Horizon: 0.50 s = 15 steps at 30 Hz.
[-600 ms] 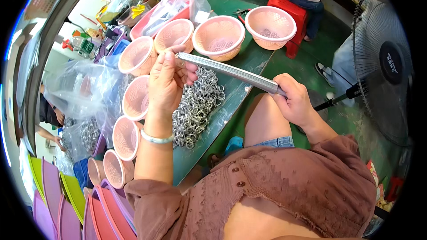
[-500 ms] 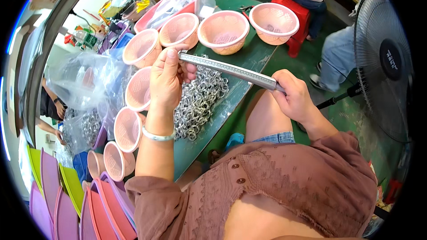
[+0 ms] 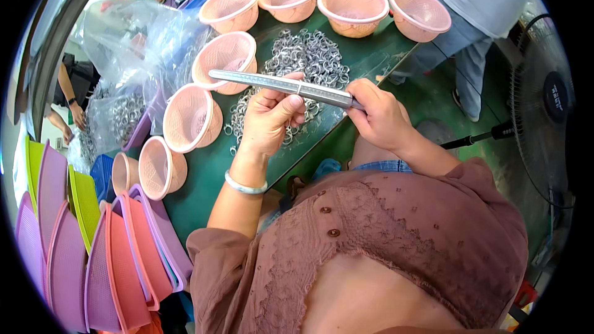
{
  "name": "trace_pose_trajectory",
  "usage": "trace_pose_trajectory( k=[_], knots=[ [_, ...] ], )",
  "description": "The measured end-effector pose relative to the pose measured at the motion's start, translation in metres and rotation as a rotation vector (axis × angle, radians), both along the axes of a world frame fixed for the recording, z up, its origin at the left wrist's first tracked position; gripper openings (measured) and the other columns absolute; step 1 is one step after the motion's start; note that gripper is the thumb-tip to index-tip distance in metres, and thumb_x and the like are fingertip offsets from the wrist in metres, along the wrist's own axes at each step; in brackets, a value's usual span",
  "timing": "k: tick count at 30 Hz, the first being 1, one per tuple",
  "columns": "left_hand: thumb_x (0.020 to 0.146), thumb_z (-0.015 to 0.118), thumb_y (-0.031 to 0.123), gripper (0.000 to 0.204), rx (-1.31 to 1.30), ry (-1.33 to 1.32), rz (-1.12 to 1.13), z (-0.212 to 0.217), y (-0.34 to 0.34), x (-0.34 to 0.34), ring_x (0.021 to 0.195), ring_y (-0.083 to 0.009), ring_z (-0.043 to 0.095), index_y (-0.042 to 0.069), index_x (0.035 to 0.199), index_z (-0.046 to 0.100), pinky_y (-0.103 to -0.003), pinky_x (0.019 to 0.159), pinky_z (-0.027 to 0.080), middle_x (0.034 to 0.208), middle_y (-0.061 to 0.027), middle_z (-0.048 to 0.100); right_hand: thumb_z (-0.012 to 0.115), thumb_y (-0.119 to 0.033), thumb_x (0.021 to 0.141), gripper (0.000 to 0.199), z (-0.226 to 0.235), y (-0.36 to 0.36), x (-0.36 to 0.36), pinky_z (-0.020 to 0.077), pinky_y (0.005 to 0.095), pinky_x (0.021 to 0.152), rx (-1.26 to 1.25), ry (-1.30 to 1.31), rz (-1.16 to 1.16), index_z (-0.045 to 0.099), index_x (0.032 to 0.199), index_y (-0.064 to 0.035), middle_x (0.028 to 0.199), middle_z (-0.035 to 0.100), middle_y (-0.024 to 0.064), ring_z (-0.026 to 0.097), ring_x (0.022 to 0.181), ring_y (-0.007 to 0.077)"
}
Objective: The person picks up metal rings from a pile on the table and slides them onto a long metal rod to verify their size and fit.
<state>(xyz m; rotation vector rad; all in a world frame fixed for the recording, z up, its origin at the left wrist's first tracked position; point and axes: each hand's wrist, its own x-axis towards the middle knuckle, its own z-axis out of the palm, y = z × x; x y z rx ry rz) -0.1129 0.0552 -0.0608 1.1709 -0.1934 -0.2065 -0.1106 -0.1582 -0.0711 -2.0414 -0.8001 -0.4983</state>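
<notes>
Both hands, left hand (image 3: 272, 117) and right hand (image 3: 377, 114), closed around tapered grey metal rod (image 3: 291, 86).

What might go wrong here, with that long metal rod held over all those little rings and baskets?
1. The long grey tapered metal rod, held at its thick end by the right hand and steadied by the left hand, points toward a pink plastic mesh basket; a swing might knock it.
2. The heap of small silver metal rings lies loose on the green table, so rings near its edge may slide off.
</notes>
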Motion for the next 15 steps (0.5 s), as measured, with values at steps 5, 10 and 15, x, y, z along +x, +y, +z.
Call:
trace_pose_trajectory(
  k=[5,10,15],
  knots=[
    [0.08,0.061,0.005,0.041,-0.022,-0.097,0.11,-0.011,0.007,-0.008,0.062,-0.0076,0.049,0.0,0.118,0.048,-0.02,0.054,0.041,0.075,-0.0018,0.055,0.06,0.002,0.065,0.027,-0.006,0.009,0.003,0.0457,0.0373,0.058,-0.033,-0.089,0.036,0.05,0.09,-0.0013,0.084,0.055,0.0133,0.056,0.069,0.0325],
    [0.078,0.062,0.003,0.038,-0.105,-0.128,0.101,-0.012,0.01,-0.008,0.064,-0.008,0.048,0.001,0.113,0.048,-0.021,0.056,0.04,0.078,-0.0022,0.053,0.06,0.001,0.065,0.026,-0.006,0.015,0.003,0.0461,0.0371,0.059,-0.023,-0.08,0.064,0.05,0.089,-0.0009,0.084,0.055,0.0135,0.057,0.069,0.0324],
    [0.078,0.061,0.002,0.032,-0.06,-0.119,0.035,-0.016,0.016,-0.004,0.066,-0.0077,0.049,0.001,0.108,0.049,-0.021,0.058,0.04,0.08,-0.002,0.054,0.06,0.001,0.065,0.025,-0.01,0.015,0.003,0.0459,0.0364,0.058,-0.024,-0.065,0.059,0.05,0.088,-0.001,0.083,0.054,0.013,0.056,0.069,0.0316]
  ],
)
